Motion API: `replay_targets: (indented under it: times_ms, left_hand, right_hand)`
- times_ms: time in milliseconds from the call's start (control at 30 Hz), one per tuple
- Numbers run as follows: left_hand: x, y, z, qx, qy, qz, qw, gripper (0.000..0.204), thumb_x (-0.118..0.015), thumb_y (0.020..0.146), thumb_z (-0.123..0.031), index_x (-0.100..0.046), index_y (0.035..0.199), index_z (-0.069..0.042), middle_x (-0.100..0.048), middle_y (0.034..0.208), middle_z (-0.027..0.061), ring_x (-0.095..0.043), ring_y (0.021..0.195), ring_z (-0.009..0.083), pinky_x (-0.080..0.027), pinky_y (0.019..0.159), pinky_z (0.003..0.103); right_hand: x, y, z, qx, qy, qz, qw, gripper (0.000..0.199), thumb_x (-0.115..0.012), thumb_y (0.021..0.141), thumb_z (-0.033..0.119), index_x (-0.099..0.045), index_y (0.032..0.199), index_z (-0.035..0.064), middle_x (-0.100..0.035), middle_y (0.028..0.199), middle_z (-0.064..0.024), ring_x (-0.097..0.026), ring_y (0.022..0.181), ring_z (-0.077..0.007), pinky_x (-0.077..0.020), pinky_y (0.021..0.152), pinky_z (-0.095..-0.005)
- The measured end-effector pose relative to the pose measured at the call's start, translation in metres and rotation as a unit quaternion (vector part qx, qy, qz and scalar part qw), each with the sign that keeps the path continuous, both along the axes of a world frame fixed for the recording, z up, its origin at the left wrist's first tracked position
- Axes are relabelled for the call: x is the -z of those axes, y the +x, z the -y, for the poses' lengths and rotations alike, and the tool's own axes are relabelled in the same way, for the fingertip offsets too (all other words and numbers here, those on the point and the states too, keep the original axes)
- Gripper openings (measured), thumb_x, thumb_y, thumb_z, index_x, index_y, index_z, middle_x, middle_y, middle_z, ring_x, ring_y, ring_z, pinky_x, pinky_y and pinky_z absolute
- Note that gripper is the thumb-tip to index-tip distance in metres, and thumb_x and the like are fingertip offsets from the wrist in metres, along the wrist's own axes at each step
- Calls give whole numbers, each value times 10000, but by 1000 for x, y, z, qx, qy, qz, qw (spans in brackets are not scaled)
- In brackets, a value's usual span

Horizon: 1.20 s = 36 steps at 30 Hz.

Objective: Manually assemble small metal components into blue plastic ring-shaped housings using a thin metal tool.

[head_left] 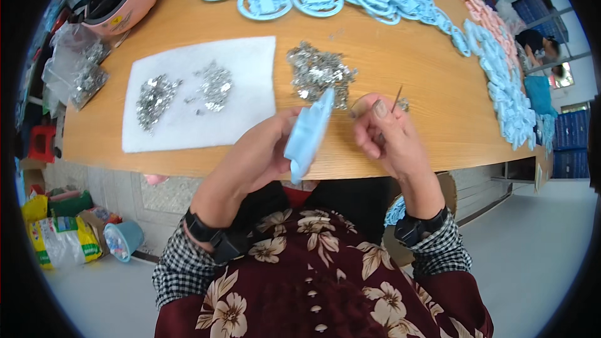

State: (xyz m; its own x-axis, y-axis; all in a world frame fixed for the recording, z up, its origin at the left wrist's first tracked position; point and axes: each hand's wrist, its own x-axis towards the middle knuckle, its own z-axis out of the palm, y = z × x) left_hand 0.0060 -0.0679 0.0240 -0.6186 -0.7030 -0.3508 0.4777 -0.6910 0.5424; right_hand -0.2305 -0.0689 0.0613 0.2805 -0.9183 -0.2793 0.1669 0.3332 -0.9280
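My left hand (266,147) grips a light blue plastic piece (307,134), tilted on its edge over the table's near edge and slightly blurred. To its right, my right hand (391,131) is closed around a thin, dark metal tool (397,97) whose tip points upward; the rest is hidden by the fingers. Just beyond the blue piece lies a heap of small silver metal parts (319,72). A white padded sheet (200,134) on the left bears two more heaps, one darker silver (156,100) and one brighter (216,84).
Light blue oval plastic frames (265,3) are piled along the far side. Blue parts (501,94) and pink parts (482,6) line the right side. A pink helmet (134,3) and clear bags of metal bits (81,75) sit at left. Another person (538,47) is far right.
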Motion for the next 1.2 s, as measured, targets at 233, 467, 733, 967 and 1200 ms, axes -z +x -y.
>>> replay_targets:
  times_ms: [233,467,733,967,1200]
  left_hand:
    - [-11,-5,-6,-108,-295,177,933,410,-494,1052,-203,-400,1393,5,-585,1245,87,-573,1091,104,-487,942,279]
    - [3,12,-19,-196,-130,96,967,406,-469,1059,-229,-446,1401,-11,-591,1264,83,-581,1138,132,-507,962,304]
    - [6,56,-18,-159,-220,282,920,322,-459,1007,-148,-588,1269,-12,-659,942,15,-602,811,54,-515,722,233]
    - [5,67,-15,-90,-192,289,933,284,-447,989,-110,-617,1189,-3,-681,964,24,-640,849,65,-534,759,242]
    - [7,69,-18,-106,-208,279,932,268,-443,995,-114,-612,1171,-2,-670,943,22,-626,833,64,-528,743,240]
  right_hand:
    - [-5,7,-13,-40,9,-57,998,240,-596,1015,256,-596,1139,51,-685,845,-17,-474,549,-31,-333,474,-170]
    - [-12,31,-11,-54,-13,-119,991,249,-602,1008,234,-625,1136,22,-665,793,0,-483,566,-33,-369,510,-176]
    - [-21,74,55,-185,-315,-417,832,214,-664,945,122,-664,1112,-13,-633,846,-6,-563,776,-44,-462,664,-222]
    - [2,144,96,-232,-416,-450,756,197,-689,883,146,-708,1058,57,-659,858,-138,-617,719,-244,-506,670,-334]
    - [10,159,102,-270,-456,-463,711,158,-658,878,154,-686,983,39,-662,911,-154,-650,799,-331,-514,697,-396]
